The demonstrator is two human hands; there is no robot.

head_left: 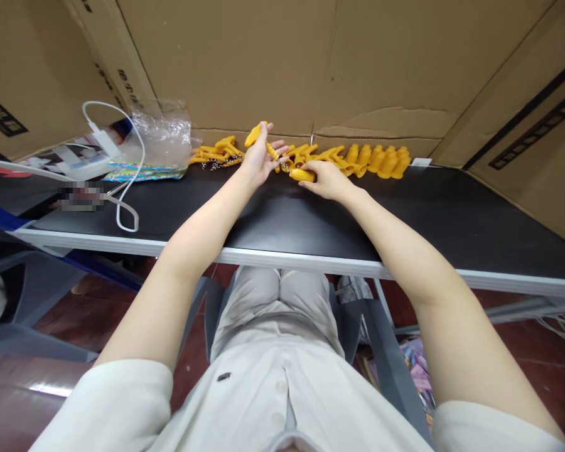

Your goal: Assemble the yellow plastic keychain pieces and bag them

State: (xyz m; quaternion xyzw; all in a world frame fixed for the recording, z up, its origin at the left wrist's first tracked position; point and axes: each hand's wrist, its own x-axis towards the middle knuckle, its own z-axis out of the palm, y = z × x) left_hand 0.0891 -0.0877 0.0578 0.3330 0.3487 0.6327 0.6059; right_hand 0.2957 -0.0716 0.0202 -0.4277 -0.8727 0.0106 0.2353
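A yellow plastic piece with a ridged end (253, 136) lies across my left hand (257, 162), pinned by the thumb while the other fingers are spread. My right hand (332, 180) pinches a rounded yellow plastic piece (302, 176) just above the black tabletop. Between the two hands a thin coiled metal wire (285, 167) shows; whether it joins both pieces I cannot tell. Behind my hands runs a row of similar yellow parts (304, 152). More of them, with metal coils (213, 164), lie to the left of my left hand.
Several yellow bell-shaped parts (390, 162) stand at the right end of the row. On the left are a clear plastic bag (157, 141), a white cable (144, 147) and papers. Cardboard walls (273, 69) close off the back; a metal edge (311, 260) borders the black table (452, 220).
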